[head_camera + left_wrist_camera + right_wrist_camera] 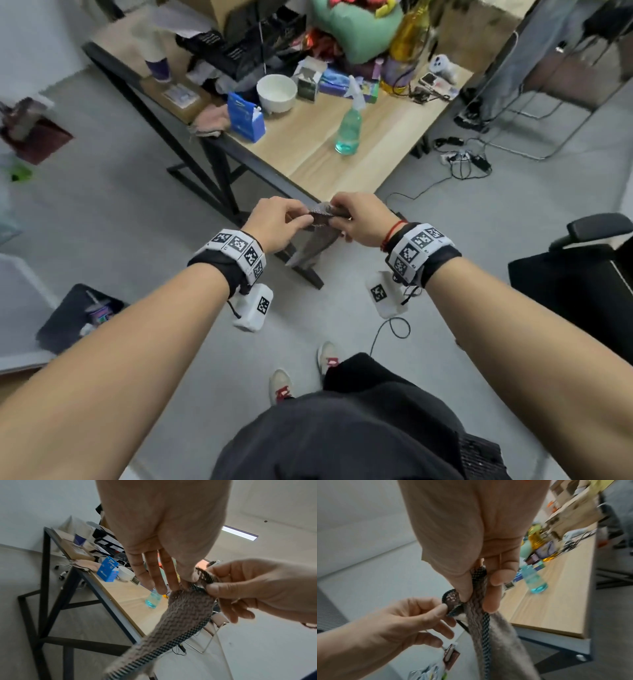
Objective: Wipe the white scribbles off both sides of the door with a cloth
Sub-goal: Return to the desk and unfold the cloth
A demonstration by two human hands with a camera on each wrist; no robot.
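The cloth (pixel 317 236) is hanging in the air in front of the person, just off the near corner of the desk (pixel 329 164), with its upper edge stretched between both hands and the rest drooping toward the floor (pixel 120 205). It is a grey-brown woven piece with a zigzag texture and a dark checked band along one edge, seen best in the left wrist view (pixel 187 616). The left hand (pixel 274 224) is pinching one end of the top edge between thumb and forefinger, the other fingers (pixel 150 574) lying straighter beside it. The right hand (pixel 359 219) is gripping the other end, thumb pressing the fabric against curled fingers; in the right wrist view the cloth (pixel 477 609) is running down through that grip. Both hands are close together, almost touching.

On the desk, well apart from the hands, a blue-green spray bottle (pixel 349 130) is standing upright on bare wood. Farther back a white bowl (pixel 276 92) is sitting next to a blue box (pixel 245 118), with a pink rag (pixel 212 120) lying at the desk's left edge. Behind these a heap of mixed clutter is filling the far end. The door is not showing in any view.
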